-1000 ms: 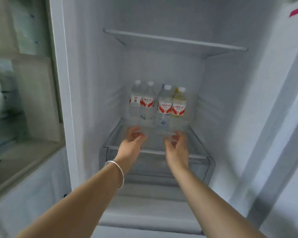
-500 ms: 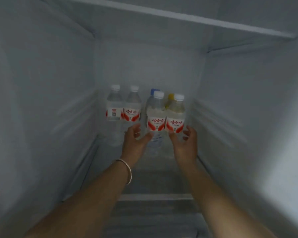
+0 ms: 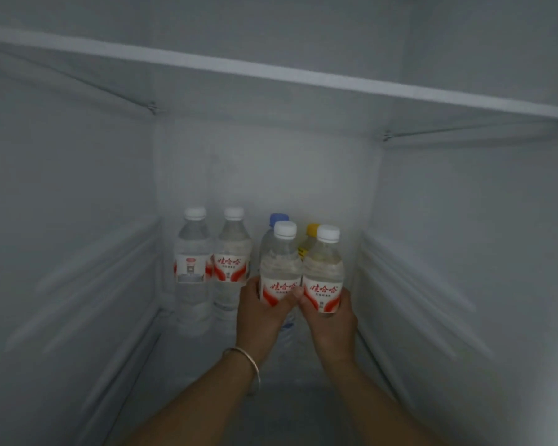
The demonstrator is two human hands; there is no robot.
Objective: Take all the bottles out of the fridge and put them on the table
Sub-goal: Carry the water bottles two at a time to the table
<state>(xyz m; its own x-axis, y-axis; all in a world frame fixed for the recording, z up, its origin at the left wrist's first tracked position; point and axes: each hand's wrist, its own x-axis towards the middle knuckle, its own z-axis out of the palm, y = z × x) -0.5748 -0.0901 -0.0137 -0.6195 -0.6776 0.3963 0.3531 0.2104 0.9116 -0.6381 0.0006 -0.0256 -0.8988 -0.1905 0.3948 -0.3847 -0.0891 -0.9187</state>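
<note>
While each hand's fingers wrap one, both bottles (image 3: 282,272) look clear, white-capped, red-and-white labelled.

Behind the clear white-capped bottle (image 3: 281,268) nearest the middle, a blue-capped bottle (image 3: 278,217) shows little beyond its cap and one shoulder. To the right of that, a yellow-capped bottle (image 3: 312,229) is mostly hidden too. Both forearms leave the bottom edge.
</note>
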